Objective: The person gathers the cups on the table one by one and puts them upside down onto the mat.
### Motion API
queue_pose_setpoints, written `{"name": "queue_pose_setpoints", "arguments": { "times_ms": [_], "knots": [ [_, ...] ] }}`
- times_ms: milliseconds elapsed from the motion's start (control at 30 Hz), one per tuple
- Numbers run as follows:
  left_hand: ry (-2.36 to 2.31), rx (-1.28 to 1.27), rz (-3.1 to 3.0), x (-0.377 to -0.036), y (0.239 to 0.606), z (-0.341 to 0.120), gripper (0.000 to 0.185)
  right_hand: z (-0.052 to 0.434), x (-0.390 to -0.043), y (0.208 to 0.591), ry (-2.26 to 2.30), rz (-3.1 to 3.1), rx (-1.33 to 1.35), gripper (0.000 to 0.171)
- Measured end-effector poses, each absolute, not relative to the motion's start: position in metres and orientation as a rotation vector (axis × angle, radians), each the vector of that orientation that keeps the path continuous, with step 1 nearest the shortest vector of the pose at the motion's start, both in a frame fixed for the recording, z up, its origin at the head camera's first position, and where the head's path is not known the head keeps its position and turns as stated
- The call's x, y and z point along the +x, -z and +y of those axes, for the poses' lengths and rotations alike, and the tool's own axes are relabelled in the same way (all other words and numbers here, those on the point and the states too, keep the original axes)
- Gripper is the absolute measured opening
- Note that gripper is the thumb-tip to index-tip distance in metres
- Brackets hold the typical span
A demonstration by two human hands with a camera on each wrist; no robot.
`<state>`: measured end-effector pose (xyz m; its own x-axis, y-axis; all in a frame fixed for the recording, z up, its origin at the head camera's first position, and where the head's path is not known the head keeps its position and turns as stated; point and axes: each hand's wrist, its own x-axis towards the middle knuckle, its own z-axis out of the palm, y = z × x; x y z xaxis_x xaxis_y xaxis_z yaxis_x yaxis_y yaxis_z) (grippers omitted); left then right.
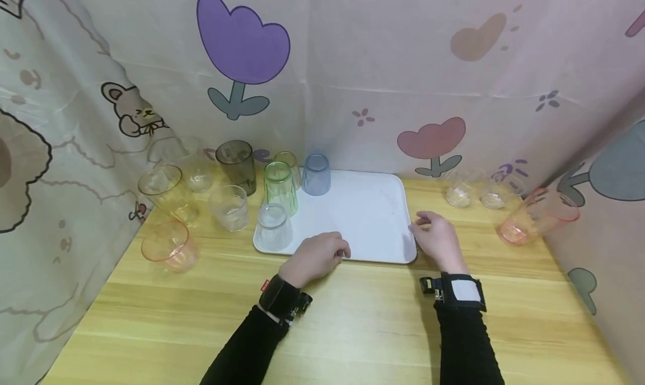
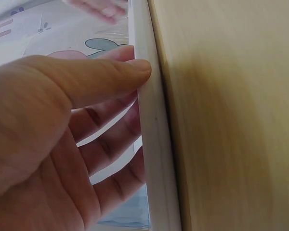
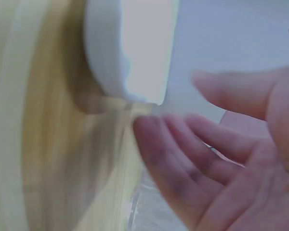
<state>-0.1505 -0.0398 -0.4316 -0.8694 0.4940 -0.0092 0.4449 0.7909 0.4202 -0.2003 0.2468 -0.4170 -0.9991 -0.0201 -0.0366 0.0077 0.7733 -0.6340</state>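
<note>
A white tray lies on the wooden table. At its left end stand three upturned cups: a clear one, a green one and a blue one. My left hand rests on the tray's front edge. In the left wrist view its thumb touches the tray rim, with the fingers loosely extended over the tray's inside. My right hand hovers, relaxed, beside the tray's right front corner. Its fingers are close to that corner and hold nothing.
Left of the tray stand several cups: a dark grey one, a yellowish one, a clear one and an orange one. At the right lie two clear cups and a pink cup on its side. Printed cloth walls enclose the table.
</note>
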Motion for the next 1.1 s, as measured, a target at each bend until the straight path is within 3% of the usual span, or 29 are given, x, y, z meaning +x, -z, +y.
{"name": "queue_pose_setpoints", "arguments": {
  "times_ms": [333,500,800,1100],
  "knots": [
    [-0.640,0.753,2.845,-0.150,0.432,-0.040,0.013,0.245,-0.206,0.413,1.778,3.051,0.289,0.056],
    [-0.638,0.756,2.851,-0.150,0.432,-0.039,0.014,0.250,-0.218,0.413,2.077,3.025,0.437,0.068],
    [-0.635,0.743,2.849,-0.150,0.433,-0.040,0.015,0.272,-0.245,0.415,2.219,2.811,0.729,0.101],
    [-0.642,0.732,2.847,-0.151,0.436,-0.042,0.014,0.292,-0.266,0.427,2.192,2.689,0.879,0.116]
  ]
}}
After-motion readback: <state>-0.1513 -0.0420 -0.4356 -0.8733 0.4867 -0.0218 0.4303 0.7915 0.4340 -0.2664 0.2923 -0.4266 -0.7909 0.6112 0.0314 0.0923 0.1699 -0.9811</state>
